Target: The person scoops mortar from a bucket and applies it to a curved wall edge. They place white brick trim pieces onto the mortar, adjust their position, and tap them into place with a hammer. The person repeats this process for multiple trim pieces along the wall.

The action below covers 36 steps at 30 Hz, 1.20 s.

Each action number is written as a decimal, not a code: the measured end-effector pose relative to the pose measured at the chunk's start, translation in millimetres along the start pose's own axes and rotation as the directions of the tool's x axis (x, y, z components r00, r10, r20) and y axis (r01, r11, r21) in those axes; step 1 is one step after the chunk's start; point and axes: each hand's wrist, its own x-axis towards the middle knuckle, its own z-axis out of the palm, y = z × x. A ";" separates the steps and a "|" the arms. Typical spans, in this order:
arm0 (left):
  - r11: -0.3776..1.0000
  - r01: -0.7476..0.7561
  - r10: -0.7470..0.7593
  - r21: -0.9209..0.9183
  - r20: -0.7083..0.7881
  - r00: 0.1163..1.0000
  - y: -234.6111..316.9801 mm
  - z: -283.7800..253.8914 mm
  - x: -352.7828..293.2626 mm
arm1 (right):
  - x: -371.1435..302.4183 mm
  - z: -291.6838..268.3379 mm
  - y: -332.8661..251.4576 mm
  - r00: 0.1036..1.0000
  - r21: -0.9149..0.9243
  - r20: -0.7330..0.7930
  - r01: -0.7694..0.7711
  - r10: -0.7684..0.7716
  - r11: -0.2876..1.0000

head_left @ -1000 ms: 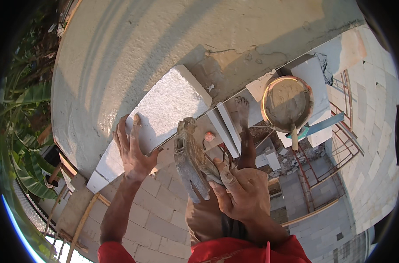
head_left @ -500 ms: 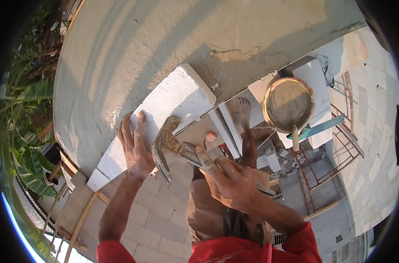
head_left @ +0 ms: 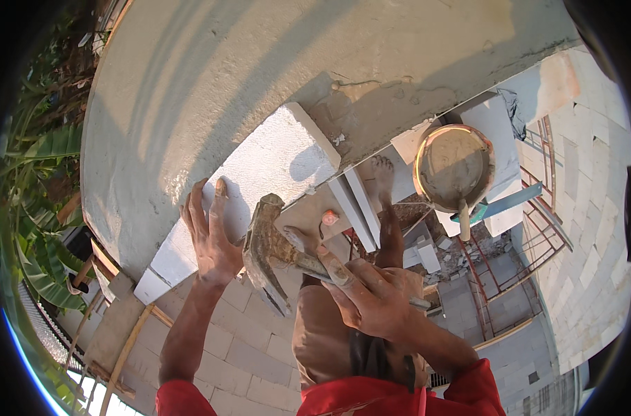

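A claw hammer [head_left: 267,249], its head worn and crusted, is gripped by its handle in my right hand [head_left: 371,291]. The head hangs apart from the near edge of a long white block [head_left: 267,156], and a dark shadow falls on the block's right part. My left hand [head_left: 213,239] lies on the block's left half with fingers stretched out along its top. A smaller white piece [head_left: 151,286] sits at the block's left end. The block rests along the edge of a grey rendered slab [head_left: 371,41].
To the right stands a bucket of wet mortar [head_left: 455,166] with a tool handle [head_left: 464,218] leaning out. Beside it is a handsaw [head_left: 510,202]. Red scaffolding [head_left: 485,291] and rubble lie below. A small orange-red object [head_left: 330,218] sits on a ledge near my foot [head_left: 381,173].
The hammer head has come back off the block toward me, and my right hand has moved slightly. My left hand stays in place on the block.
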 end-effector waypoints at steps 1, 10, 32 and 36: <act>1.000 0.024 -0.024 0.018 0.012 1.000 1.0 0.4 0.5 | -5.4 -1.8 -0.6 0.999 0.070 -0.046 -0.006 0.009 0.998; 0.999 0.009 -0.010 0.046 0.022 1.000 3.4 1.7 3.3 | -44.6 19.9 1.5 0.594 0.756 0.143 -0.582 0.791 0.300; 0.995 0.079 -0.083 0.062 0.066 0.994 -0.7 2.0 -3.4 | -0.5 10.8 -18.6 0.986 0.076 -0.164 0.001 0.012 0.997; 0.999 -0.031 0.030 0.044 0.018 0.999 -10.2 5.7 -2.7 | 13.4 17.7 -9.3 0.997 -0.050 -0.075 -0.022 0.018 0.998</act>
